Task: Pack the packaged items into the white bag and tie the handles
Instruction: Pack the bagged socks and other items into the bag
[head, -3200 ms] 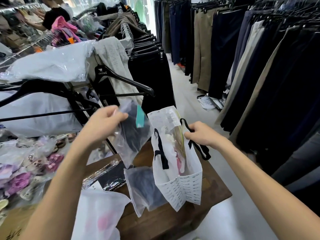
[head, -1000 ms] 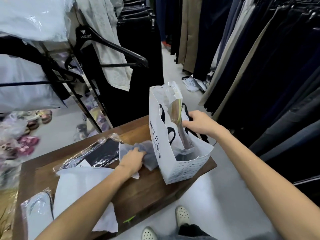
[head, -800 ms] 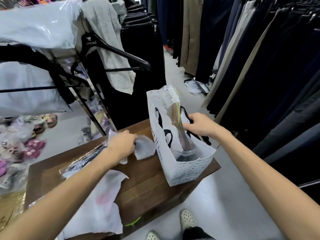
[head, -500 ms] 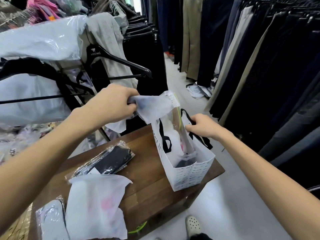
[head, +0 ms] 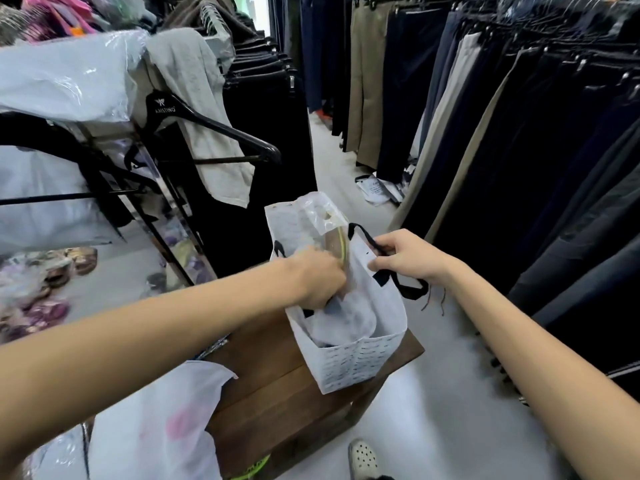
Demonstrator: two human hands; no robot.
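The table (head: 277, 386) carries the white bag (head: 349, 362) at its far right corner, upright, mouth open and facing up. Both arms reach forward from low in the view, the left one crossing in from the left, the right one coming up along the right side.

The left hand (head: 317, 278) is sunk past the knuckles into the bag's mouth, palm down, its fingers (head: 329, 299) closed on a pale wrapped item (head: 349, 317) that lies directly below and just right of them, already well inside. The item's long axis seems to run down into the bag, though the blur leaves that unsure. A taller clear packet (head: 325, 216) stands upright in the bag just beyond the fingers, poking above the rim.

The right hand (head: 412, 261) sits to the right of the mouth, fingers pinched on the black handle (head: 367, 237) and pulling that wall outward so the opening stays wide.

What comes next, I'd say, turns on the white packet (head: 162, 424) on the table: it lies down and to the left of the left fingers, nearer that hand by far, so the left would let go and swing back for it. The handles are not yet tied.
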